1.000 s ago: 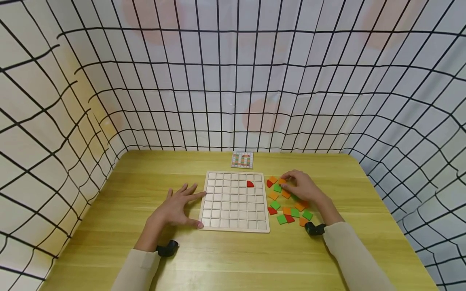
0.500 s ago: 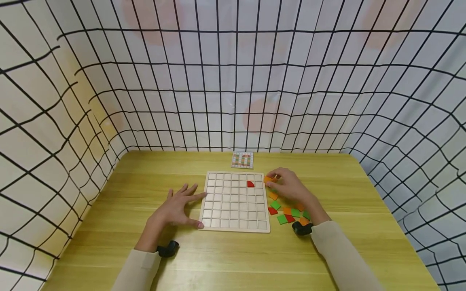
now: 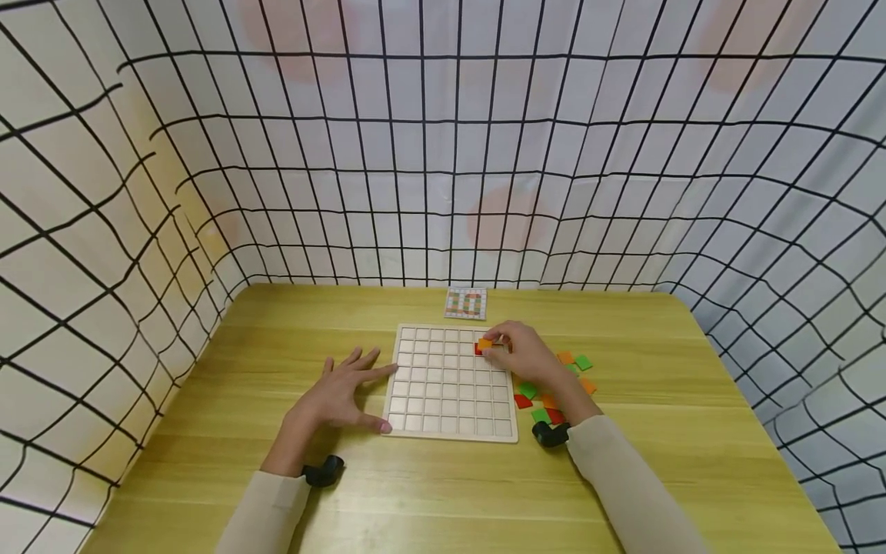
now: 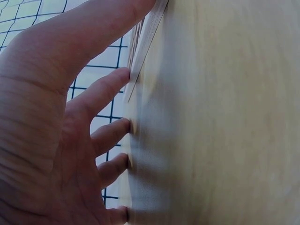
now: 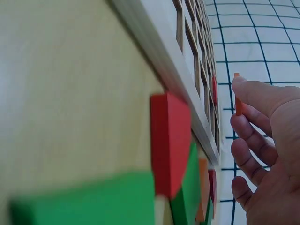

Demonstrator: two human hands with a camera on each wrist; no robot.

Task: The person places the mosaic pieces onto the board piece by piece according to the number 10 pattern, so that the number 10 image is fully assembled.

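Note:
My right hand (image 3: 527, 358) pinches a thin orange square tile (image 3: 484, 343) between thumb and fingers, over the upper right of the wooden grid board (image 3: 443, 391). In the right wrist view the orange tile (image 5: 238, 96) stands edge-on between the fingertips. Just under it in the head view, a red quarter-round tile (image 3: 477, 349) sits in a cell, partly covered. With fingers spread, my left hand (image 3: 341, 396) touches the board's left edge with thumb and index finger. The left wrist view shows the other fingertips of this hand (image 4: 79, 136) on the tabletop.
Loose tiles lie right of the board, among them a green tile (image 3: 584, 362), an orange tile (image 3: 566, 358) and a red tile (image 3: 522, 401); my right forearm hides some. Behind the board lies a small pattern card (image 3: 466, 303). A grid-patterned cloth (image 3: 443, 154) encloses the wooden table (image 3: 415, 500).
My right hand has carried the orange tile leftward from the loose pile to above the board, beside the red tile. My left hand stays at the board's edge. The head view has shifted slightly.

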